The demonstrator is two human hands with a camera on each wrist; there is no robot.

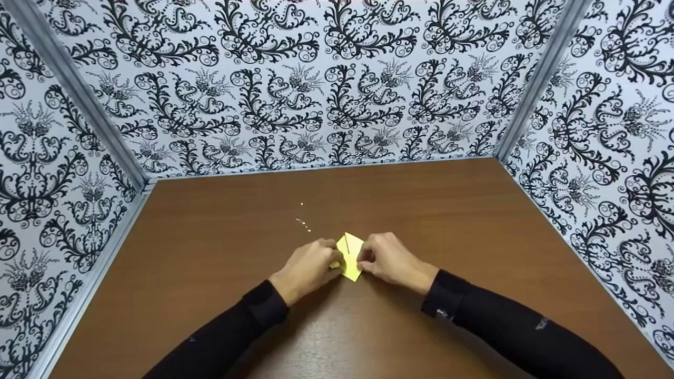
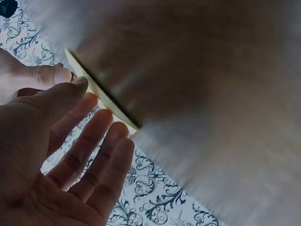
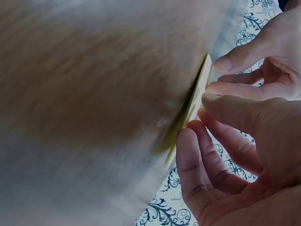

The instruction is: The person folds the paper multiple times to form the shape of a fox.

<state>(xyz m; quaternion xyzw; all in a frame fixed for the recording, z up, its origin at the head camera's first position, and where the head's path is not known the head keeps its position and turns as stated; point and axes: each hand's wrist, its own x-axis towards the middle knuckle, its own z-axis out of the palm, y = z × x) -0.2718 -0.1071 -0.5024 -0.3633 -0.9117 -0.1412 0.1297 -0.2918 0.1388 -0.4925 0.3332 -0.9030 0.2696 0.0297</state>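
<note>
A small piece of folded yellow paper lies flat on the brown tabletop, with a dark slit or crease line near its far corner. At its left edge my left hand pinches it between thumb and fingers. My right hand pinches the opposite edge. Seen edge-on in the left wrist view, the paper meets the left thumb and index fingertips, while the other fingers lie loosely extended. Similarly, the right wrist view has the right thumb and fingertips at the paper's edge. Fingers partly hide both sides of the sheet.
Several tiny bright specks show on the wooden table beyond the left hand. White walls with a black scroll pattern enclose the back and sides, with grey metal strips along the corners.
</note>
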